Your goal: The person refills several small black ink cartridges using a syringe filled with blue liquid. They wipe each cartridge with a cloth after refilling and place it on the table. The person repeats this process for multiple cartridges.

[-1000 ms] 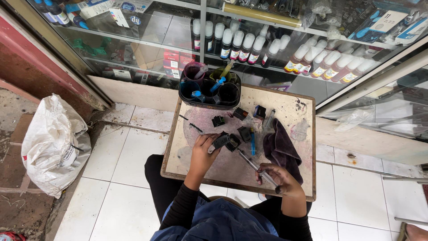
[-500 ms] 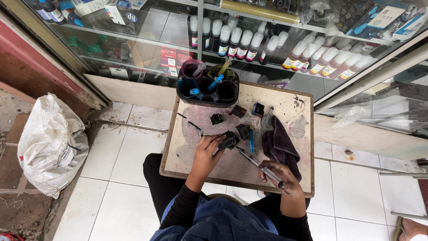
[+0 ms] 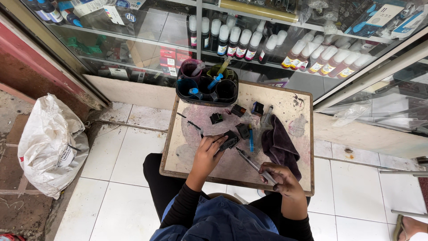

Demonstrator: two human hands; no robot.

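On the stained board (image 3: 187,151), left hand (image 3: 207,151) grip clamps a black cartridge (image 3: 229,142); right hand (image 3: 281,180) grip clamps a syringe (image 3: 254,164)

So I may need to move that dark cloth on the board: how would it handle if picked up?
The dark purple cloth lies crumpled in soft folds, so it would likely sag limply. It looks thin and probably light. Pushed, it would probably bunch rather than slide, perhaps nudging the blue pen beside it.
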